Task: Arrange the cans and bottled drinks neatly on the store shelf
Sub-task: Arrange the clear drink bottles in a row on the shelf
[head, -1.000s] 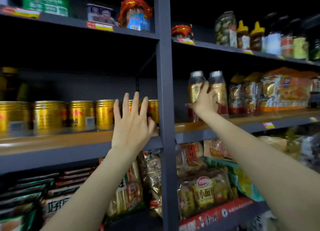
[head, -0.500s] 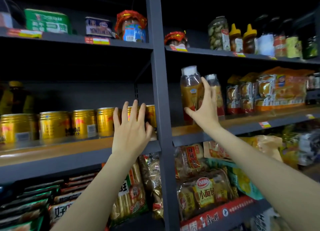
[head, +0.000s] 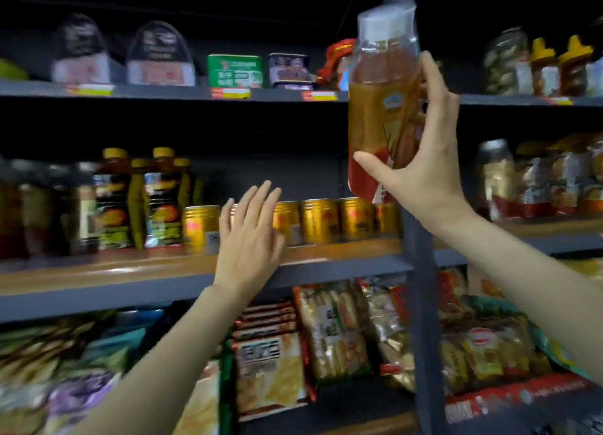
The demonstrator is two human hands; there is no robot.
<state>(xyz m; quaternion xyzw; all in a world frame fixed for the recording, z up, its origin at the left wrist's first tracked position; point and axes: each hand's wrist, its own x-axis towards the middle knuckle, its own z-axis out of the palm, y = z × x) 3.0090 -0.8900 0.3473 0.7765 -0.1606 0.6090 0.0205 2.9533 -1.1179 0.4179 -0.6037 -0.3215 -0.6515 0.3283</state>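
Dim store shelving w/ wood-topped middle shelf (head: 146,268). Right hand (head: 424,173) grips clear plastic bottle of amber drink (head: 381,108), red label, upright, held off shelf at 1 o'clock. Gold cans (head: 319,221) row sits at 7 o'clock below it. Left hand (head: 249,235) flat, holding nothing, nearer cans.

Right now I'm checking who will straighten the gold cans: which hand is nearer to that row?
Left. The left hand hovers open just in front of the gold cans; the right hand is above them, gripping the bottle.
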